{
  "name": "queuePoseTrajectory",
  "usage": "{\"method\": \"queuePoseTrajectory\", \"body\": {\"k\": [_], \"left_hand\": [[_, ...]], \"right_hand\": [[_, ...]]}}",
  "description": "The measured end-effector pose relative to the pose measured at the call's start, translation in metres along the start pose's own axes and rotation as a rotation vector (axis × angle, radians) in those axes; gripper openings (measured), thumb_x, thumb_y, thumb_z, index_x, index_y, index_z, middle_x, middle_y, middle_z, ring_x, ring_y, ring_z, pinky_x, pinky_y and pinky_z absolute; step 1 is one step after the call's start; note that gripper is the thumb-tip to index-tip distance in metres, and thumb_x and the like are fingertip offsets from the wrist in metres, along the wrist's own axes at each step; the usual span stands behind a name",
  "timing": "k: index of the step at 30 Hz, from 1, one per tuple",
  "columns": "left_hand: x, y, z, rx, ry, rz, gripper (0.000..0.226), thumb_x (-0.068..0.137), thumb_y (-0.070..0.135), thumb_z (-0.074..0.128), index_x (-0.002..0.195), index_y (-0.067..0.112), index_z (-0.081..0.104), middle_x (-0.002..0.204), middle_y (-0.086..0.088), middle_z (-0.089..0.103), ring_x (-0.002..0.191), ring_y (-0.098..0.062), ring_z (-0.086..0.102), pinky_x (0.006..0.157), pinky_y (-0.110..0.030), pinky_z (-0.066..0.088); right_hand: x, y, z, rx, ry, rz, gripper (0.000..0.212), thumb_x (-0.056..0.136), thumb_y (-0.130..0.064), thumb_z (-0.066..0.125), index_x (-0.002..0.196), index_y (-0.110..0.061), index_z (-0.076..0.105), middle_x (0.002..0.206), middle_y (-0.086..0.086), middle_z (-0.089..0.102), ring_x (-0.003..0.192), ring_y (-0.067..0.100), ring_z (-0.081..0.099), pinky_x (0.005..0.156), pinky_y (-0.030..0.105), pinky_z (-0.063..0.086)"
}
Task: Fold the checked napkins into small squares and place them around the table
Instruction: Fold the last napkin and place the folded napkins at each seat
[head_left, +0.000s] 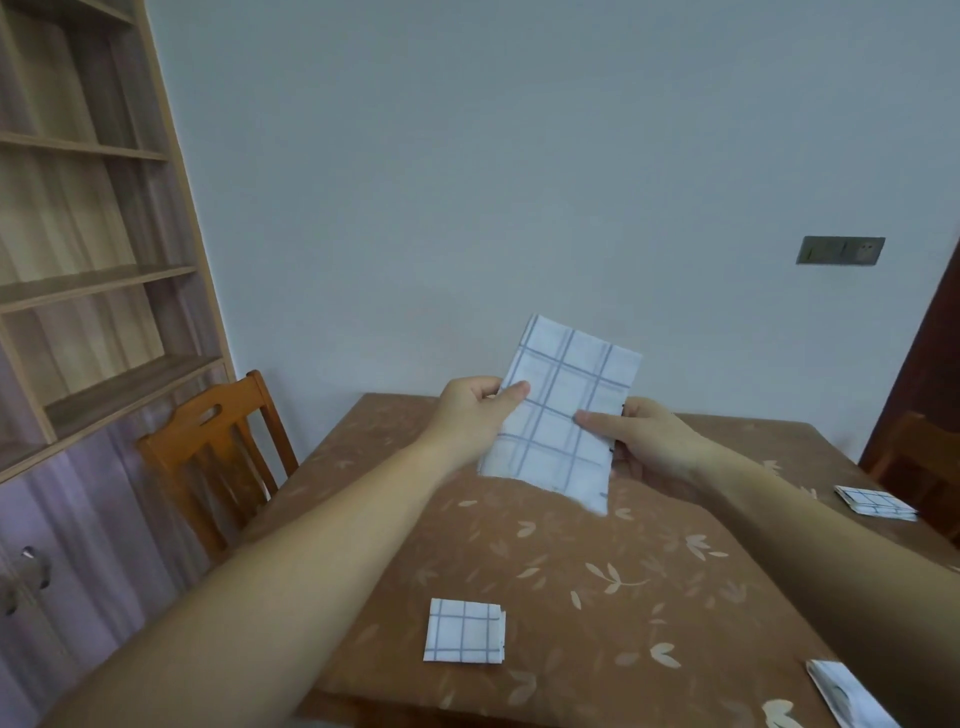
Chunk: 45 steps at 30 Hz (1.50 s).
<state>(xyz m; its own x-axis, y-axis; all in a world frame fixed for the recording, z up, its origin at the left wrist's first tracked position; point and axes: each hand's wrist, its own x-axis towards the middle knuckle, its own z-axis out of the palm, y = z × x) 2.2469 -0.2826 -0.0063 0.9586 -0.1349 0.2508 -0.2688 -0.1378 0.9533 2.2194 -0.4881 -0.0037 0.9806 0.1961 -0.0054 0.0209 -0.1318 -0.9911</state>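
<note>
Brown leaf-patterned surface (597, 545) spreads under my outstretched arms. Over its far middle, my left hand (472, 410) and right hand (644, 441) hold the half-folded checked napkin (561, 410) up, fingers (597, 420) pinching its long edges. A near-edge square (464, 631), right-edge square (875, 503) and near-right-corner square (847, 693) lie folded.

No text, label, brand or number can be read on anything here.

left hand (470, 410) + right hand (647, 441) — grip napkin (558, 410) — above table (597, 571)
</note>
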Motion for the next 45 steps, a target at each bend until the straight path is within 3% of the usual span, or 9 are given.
{"method": "queuePoseTrajectory", "body": {"k": [5, 9, 14, 19, 23, 29, 34, 39, 45], "left_hand": [[-0.001, -0.005, -0.008, -0.004, -0.010, -0.006, 0.054, 0.074, 0.053, 0.070, 0.077, -0.001, 0.065, 0.075, -0.005, 0.054, 0.072, -0.016, 0.049, 0.070, -0.031, 0.037], [-0.004, -0.001, -0.017, -0.061, -0.133, -0.106, 0.008, 0.093, 0.018, 0.064, 0.089, 0.017, 0.071, 0.082, 0.003, 0.075, 0.075, -0.013, 0.070, 0.067, -0.025, 0.055], [-0.006, 0.002, -0.025, -0.184, -0.210, -0.199, 0.015, 0.095, 0.011, 0.059, 0.106, 0.015, 0.068, 0.089, -0.006, 0.072, 0.070, -0.020, 0.064, 0.067, -0.031, 0.056], [-0.009, 0.009, -0.027, -0.366, -0.237, -0.255, 0.024, 0.098, 0.000, 0.046, 0.093, 0.014, 0.065, 0.061, -0.001, 0.067, 0.045, -0.012, 0.062, 0.042, -0.020, 0.048], [-0.013, 0.012, -0.027, -0.396, -0.270, -0.295, 0.027, 0.098, -0.001, 0.041, 0.087, 0.015, 0.060, 0.054, -0.002, 0.060, 0.038, -0.013, 0.056, 0.039, -0.019, 0.045], [-0.014, 0.010, -0.027, -0.395, -0.235, -0.334, 0.020, 0.100, 0.025, 0.047, 0.107, 0.015, 0.064, 0.096, -0.010, 0.067, 0.057, -0.019, 0.063, 0.045, -0.025, 0.051], [-0.014, 0.000, -0.023, -0.226, -0.169, -0.283, 0.018, 0.095, 0.009, 0.059, 0.110, 0.002, 0.064, 0.078, -0.010, 0.070, 0.057, -0.013, 0.068, 0.052, -0.027, 0.057], [-0.016, 0.001, -0.023, 0.013, -0.224, -0.171, 0.006, 0.093, 0.007, 0.062, 0.094, 0.008, 0.067, 0.069, -0.002, 0.066, 0.052, -0.005, 0.063, 0.049, -0.023, 0.055], [-0.021, 0.008, -0.020, 0.160, -0.396, -0.093, 0.010, 0.092, 0.013, 0.065, 0.097, 0.012, 0.073, 0.079, -0.002, 0.071, 0.070, -0.012, 0.067, 0.062, -0.024, 0.053]], "right_hand": [[-0.003, -0.006, -0.003, -0.037, -0.026, -0.004, 0.017, 0.094, -0.015, 0.061, 0.104, -0.006, 0.071, 0.089, 0.008, 0.074, 0.066, 0.018, 0.064, 0.061, 0.028, 0.049], [-0.005, -0.009, -0.003, 0.029, -0.016, -0.017, 0.024, 0.095, -0.006, 0.058, 0.115, 0.003, 0.066, 0.099, 0.016, 0.070, 0.083, 0.027, 0.061, 0.073, 0.034, 0.047], [-0.005, -0.009, -0.009, 0.075, -0.006, -0.017, 0.014, 0.091, -0.011, 0.064, 0.097, -0.013, 0.076, 0.086, 0.011, 0.049, 0.062, 0.017, 0.045, 0.051, 0.021, 0.043], [-0.005, -0.017, -0.010, 0.209, -0.001, -0.047, 0.040, 0.096, 0.005, 0.045, 0.075, -0.014, 0.073, 0.068, 0.004, 0.061, 0.048, 0.010, 0.054, 0.039, 0.019, 0.044], [-0.005, -0.022, -0.012, 0.174, -0.054, -0.063, 0.047, 0.093, 0.009, 0.037, 0.069, -0.010, 0.072, 0.075, 0.013, 0.067, 0.058, 0.020, 0.065, 0.052, 0.027, 0.056], [-0.007, -0.024, -0.012, -0.024, -0.002, -0.085, 0.040, 0.092, -0.001, 0.038, 0.079, -0.005, 0.075, 0.094, 0.012, 0.068, 0.076, 0.028, 0.066, 0.064, 0.033, 0.055], [-0.013, -0.018, -0.012, -0.124, 0.034, -0.118, 0.032, 0.094, -0.003, 0.048, 0.078, -0.006, 0.076, 0.084, 0.013, 0.068, 0.078, 0.028, 0.062, 0.062, 0.028, 0.056], [-0.012, -0.017, -0.012, -0.201, 0.146, -0.121, 0.022, 0.095, -0.026, 0.060, 0.094, -0.006, 0.068, 0.104, 0.004, 0.075, 0.103, 0.021, 0.069, 0.092, 0.036, 0.053], [-0.014, -0.027, 0.014, -0.441, -0.040, -0.138, 0.024, 0.091, -0.031, 0.067, 0.081, -0.011, 0.077, 0.069, -0.006, 0.067, 0.065, 0.005, 0.060, 0.063, 0.017, 0.047]]}}
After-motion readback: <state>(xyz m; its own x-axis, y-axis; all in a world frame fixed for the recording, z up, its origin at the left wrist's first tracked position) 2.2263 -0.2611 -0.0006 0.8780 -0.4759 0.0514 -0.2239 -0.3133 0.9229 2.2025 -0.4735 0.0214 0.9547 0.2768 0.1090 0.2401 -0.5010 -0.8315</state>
